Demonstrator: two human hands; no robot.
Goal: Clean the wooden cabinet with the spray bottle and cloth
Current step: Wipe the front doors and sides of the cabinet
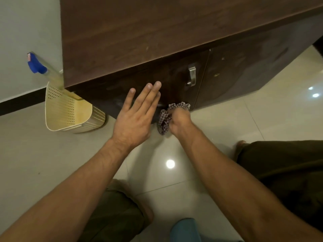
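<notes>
The dark wooden cabinet (157, 32) fills the upper part of the head view; a metal handle (191, 76) sits on its front door. My left hand (136, 116) is flat, fingers together and extended, in front of the lower part of the door; whether it touches the door I cannot tell. My right hand (180, 121) is closed on a bunched checked cloth (165, 119), held low against the door's bottom edge near the floor. The spray bottle (39, 67), clear with a blue trigger head, stands in a cream basket at the cabinet's left side.
The perforated cream plastic basket (66, 110) stands on the glossy tiled floor (262, 110) beside the wall. A second cabinet door with a small keyhole (216, 75) lies to the right. My knees in dark trousers and a teal object (185, 229) are at the bottom.
</notes>
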